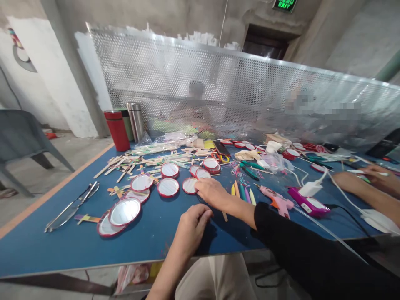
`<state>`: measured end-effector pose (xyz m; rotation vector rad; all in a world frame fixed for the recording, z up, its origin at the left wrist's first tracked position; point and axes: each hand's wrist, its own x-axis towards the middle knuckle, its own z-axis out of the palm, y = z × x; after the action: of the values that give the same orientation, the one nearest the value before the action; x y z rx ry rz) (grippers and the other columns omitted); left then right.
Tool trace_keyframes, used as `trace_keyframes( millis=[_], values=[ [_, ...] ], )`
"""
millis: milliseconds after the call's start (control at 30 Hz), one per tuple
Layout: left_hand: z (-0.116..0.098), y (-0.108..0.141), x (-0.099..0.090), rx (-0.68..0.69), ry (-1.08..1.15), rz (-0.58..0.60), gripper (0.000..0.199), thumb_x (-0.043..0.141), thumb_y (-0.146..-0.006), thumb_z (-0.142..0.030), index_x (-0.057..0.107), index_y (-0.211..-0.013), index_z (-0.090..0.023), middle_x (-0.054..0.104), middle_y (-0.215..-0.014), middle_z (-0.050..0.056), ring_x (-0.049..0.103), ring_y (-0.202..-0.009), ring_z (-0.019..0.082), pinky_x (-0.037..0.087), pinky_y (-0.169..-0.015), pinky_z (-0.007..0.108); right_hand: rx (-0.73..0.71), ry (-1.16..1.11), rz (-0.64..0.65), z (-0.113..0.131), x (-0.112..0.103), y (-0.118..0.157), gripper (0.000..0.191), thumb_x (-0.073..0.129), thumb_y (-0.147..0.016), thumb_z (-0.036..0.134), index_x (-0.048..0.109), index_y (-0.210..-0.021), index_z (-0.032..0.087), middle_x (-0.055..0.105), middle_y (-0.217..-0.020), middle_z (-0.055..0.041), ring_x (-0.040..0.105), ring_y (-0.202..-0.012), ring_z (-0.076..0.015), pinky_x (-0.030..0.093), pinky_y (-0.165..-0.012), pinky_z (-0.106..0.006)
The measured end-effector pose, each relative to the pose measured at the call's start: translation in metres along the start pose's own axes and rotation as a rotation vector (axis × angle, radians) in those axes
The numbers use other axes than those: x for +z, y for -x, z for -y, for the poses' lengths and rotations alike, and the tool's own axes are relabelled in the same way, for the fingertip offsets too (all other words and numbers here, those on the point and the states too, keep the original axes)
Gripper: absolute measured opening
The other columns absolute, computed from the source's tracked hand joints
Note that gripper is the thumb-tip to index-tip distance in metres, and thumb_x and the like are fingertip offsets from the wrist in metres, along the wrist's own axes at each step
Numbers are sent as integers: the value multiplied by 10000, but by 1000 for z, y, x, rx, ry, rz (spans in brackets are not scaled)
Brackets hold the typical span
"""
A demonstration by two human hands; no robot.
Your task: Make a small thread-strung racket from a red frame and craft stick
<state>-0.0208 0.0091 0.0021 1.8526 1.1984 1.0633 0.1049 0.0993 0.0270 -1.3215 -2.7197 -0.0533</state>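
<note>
My right hand (212, 192) reaches across the table, its fingers closed at the right edge of a flat, round, red-rimmed disc (188, 186). My fingers partly cover that edge. Nearer the table's front, my left hand (194, 225) is loosely curled, thumb against the fingers, and no object shows in it. Similar discs lie to the left: one (168, 187) beside the touched disc, another (170, 170) behind it, and a shiny one (125, 211) overlapping a second. A small stack of discs (211, 164) sits just behind my right hand. A wooden stick (225, 216) pokes out under my right forearm.
Folded glasses (73, 205) lie at left, craft sticks (125, 164) behind. Bottles, including a red one (116, 130), stand by the perforated metal screen (175, 79). Rightward are coloured sticks (243, 192), green-handled pliers (250, 170), a pink glue gun (277, 200), a purple power strip (308, 203) and another person's hands (368, 179).
</note>
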Motion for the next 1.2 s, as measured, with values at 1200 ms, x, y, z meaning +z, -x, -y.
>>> trace_keyframes(
  millis=[1200],
  values=[
    [-2,10,3,-157,28,-80,199,408,-892,-382,519,-846,-223,535,-530,-67,535,-385,115,397,-400,199,738,-1252,-221,88,6,131,197,535,-832,351,587,-825,161,526,-460,63,370,-305,-45,258,-323,-153]
  ],
)
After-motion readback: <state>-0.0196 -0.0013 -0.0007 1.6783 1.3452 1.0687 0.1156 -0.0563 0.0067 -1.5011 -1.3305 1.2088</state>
